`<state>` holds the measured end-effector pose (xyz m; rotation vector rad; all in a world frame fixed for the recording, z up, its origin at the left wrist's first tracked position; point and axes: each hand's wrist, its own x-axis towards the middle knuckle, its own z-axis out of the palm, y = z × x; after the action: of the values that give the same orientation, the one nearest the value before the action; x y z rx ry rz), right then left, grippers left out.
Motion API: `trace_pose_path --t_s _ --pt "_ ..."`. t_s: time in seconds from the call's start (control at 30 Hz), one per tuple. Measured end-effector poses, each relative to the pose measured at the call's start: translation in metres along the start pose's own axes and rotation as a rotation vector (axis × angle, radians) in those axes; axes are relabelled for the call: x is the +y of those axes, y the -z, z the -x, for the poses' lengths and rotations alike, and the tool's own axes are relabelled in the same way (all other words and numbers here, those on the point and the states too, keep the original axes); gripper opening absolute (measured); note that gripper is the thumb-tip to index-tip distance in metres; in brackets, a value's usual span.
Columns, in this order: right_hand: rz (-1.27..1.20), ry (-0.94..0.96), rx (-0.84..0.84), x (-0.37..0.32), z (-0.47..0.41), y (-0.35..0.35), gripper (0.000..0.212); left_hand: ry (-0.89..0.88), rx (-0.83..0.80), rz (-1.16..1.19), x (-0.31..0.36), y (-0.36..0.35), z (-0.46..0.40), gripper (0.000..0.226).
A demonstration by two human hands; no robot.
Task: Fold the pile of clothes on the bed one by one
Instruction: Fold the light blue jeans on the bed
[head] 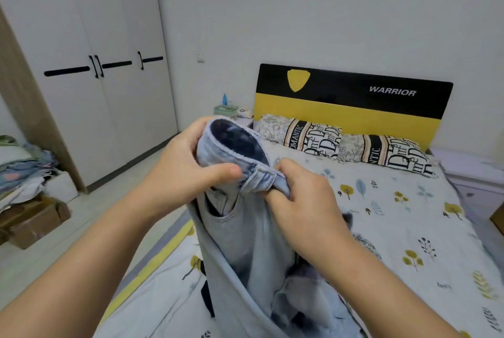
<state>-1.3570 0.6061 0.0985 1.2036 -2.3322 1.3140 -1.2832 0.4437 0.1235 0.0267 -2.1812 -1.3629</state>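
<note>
Above the near edge of the bed, I held up the pale jeans. My left hand and right hand both pinched the waistband. They felt soft but heavy, so the thick band seemed the best grip.

White wardrobe at left; two patterned pillows against yellow-black headboard; cardboard box on floor.
</note>
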Motion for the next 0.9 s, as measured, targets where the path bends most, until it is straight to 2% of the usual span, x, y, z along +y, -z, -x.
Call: trace_pose_path --t_s 0.1,0.17,0.2,0.33,0.37,0.43,0.53,0.57,0.67,0.73,0.8,0.9 --pt "-0.026 -0.026 -0.042 0.001 0.006 0.005 0.026 0.033 0.093 0.005 0.019 -0.009 -0.006 0.015" --pt "-0.100 -0.087 -0.134 0.013 0.012 0.012 0.021 0.029 0.104 0.019 0.025 -0.014 -0.006 0.021" --pt "-0.089 -0.125 -0.205 0.023 0.017 0.017 0.027 0.025 0.101 0.027 0.027 -0.015 -0.006 0.026" --pt "0.135 -0.372 -0.502 0.075 0.050 0.028 0.077 0.024 0.174 0.065 0.033 -0.012 -0.010 0.027" --pt "0.093 -0.460 -0.516 0.085 0.061 0.026 0.079 0.029 0.200 0.077 0.035 -0.012 -0.012 0.024" --pt "-0.028 -0.565 -0.492 0.101 0.083 0.016 0.068 0.034 0.222 0.068 0.037 -0.014 -0.016 0.020" --pt "-0.019 -0.664 -0.550 0.125 0.114 -0.007 0.072 0.046 0.246 0.010 0.036 -0.020 -0.023 0.018" --pt "-0.013 -0.704 -0.535 0.132 0.120 -0.011 0.068 0.057 0.269 0.004 0.034 -0.021 -0.026 0.017" --pt "-0.022 -0.795 -0.352 0.145 0.128 -0.003 0.017 0.108 0.343 -0.007 0.026 -0.016 -0.037 0.016" --pt "-0.078 -0.797 -0.189 0.147 0.124 0.013 0.019 0.160 0.381 -0.034 0.015 -0.012 -0.043 0.016" --pt "-0.161 -0.766 -0.054 0.143 0.116 0.033 0.030 0.230 0.413 -0.064 0.001 -0.010 -0.046 0.017" --pt "-0.244 -0.765 0.018 0.138 0.105 0.059 0.029 0.329 0.389 -0.107 -0.018 -0.014 -0.042 0.019"
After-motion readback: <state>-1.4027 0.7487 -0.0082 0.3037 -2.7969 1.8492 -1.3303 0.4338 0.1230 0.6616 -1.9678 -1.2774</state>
